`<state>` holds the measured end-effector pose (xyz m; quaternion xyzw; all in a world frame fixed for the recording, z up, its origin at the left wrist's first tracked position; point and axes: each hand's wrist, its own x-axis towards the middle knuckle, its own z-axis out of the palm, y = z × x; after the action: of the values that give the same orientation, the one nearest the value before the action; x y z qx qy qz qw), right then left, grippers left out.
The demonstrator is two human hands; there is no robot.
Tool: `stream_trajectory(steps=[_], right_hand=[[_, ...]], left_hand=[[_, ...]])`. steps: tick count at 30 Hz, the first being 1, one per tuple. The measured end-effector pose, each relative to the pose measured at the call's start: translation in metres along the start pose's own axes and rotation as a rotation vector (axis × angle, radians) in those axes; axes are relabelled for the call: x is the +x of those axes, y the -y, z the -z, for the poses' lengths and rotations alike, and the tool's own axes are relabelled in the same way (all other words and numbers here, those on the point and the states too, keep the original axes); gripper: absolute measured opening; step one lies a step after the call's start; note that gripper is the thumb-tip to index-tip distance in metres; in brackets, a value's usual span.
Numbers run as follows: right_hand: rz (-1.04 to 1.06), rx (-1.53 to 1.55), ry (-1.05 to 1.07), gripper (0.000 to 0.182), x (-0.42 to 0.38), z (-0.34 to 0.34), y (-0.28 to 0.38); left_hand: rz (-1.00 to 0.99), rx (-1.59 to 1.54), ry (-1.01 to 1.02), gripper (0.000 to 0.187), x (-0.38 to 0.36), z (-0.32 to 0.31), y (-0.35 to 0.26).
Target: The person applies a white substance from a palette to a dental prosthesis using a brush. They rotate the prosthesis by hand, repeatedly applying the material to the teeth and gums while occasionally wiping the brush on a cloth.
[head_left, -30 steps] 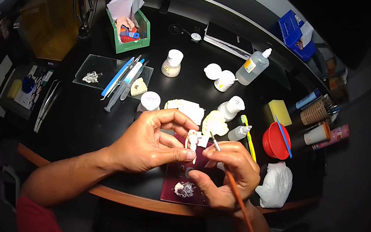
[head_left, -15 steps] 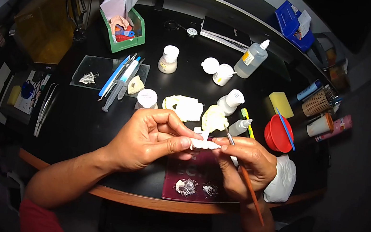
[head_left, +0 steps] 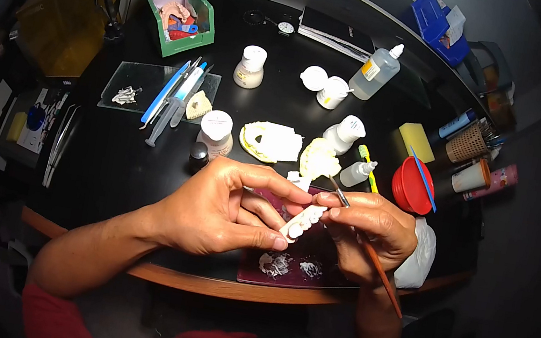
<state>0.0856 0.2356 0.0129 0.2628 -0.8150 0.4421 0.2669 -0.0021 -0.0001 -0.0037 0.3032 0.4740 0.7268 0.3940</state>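
My left hand [head_left: 221,211] pinches a small white tooth-shaped dental piece [head_left: 301,222] between thumb and fingers, tilted diagonally over a dark red mixing pad [head_left: 254,269]. My right hand [head_left: 366,234] holds a thin brush with an orange-brown handle [head_left: 378,271]; its fingertips also touch the upper end of the white piece. The brush's metal ferrule sticks up past my right index finger. Two whitish dabs of paste [head_left: 290,266] lie on the pad below the hands.
On the black table: white jars [head_left: 251,67], a clear squeeze bottle [head_left: 375,69], yellowish dental casts [head_left: 271,142], a glass slab with tools [head_left: 155,91], a green bin [head_left: 181,17], a red cup [head_left: 413,186], a yellow sponge [head_left: 416,141], crumpled white tissue [head_left: 421,256].
The white piece has turned from upright to horizontal to a diagonal tilt between both hands. The view shifted slightly, and both hands sit a little lower and to the right.
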Motion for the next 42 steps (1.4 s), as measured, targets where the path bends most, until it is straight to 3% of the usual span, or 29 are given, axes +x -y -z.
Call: stream_trajectory(steps=[14,18,22,31,42], right_hand=[[0.104,0.000,-0.116,0.022,0.002,-0.005,0.000],[-0.155,0.381,-0.354,0.029,-0.006,-0.025,0.023],[0.041,0.066,-0.056,0.021,-0.003,-0.008,0.021],[0.004,0.289,0.059,0.025,-0.004,-0.007,0.018],[0.050,0.210,0.091,0.023,-0.001,-0.014,0.024]], left_hand=[[-0.047,0.104,0.003,0.062,-0.001,-0.001,-0.001],[-0.062,0.106,-0.064,0.060,-0.001,-0.003,-0.003],[-0.093,0.109,-0.079,0.058,-0.001,-0.002,0.000],[-0.008,0.152,0.102,0.053,-0.002,0.007,0.002],[-0.012,0.138,0.155,0.050,-0.002,0.009,0.002]])
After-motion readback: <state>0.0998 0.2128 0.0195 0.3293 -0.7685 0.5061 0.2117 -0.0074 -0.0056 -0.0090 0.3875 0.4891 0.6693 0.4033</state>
